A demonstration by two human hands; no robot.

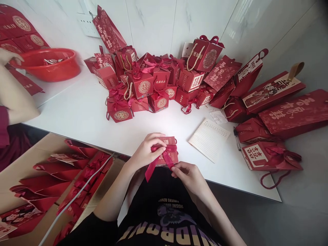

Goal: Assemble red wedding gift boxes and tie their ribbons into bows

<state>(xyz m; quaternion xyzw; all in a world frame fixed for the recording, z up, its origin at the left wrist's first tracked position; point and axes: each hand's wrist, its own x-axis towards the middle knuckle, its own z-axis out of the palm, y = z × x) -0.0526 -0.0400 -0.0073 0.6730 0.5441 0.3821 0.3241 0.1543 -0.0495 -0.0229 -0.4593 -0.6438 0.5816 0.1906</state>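
A small red gift box (pixel 170 140) with printed characters lies at the front edge of the white table, close to my body. A dark red ribbon (pixel 167 159) crosses it, with a loop or knot on top and a tail hanging at the left. My left hand (pixel 146 150) rests over the box's left side, thumb and fingers closed on the ribbon near the knot. Lower right, my right hand (pixel 189 174) pinches a ribbon end between thumb and fingers. The box's underside is hidden.
Many red gift boxes (pixel 143 85) are heaped at the back. Larger boxes (pixel 294 112) line the right, near a notepad (pixel 210 139) and pen (pixel 237 138). Another person's arm (pixel 15 89) reaches to a red basin (pixel 55 68). A carton (pixel 38 152) of red bags stands lower left.
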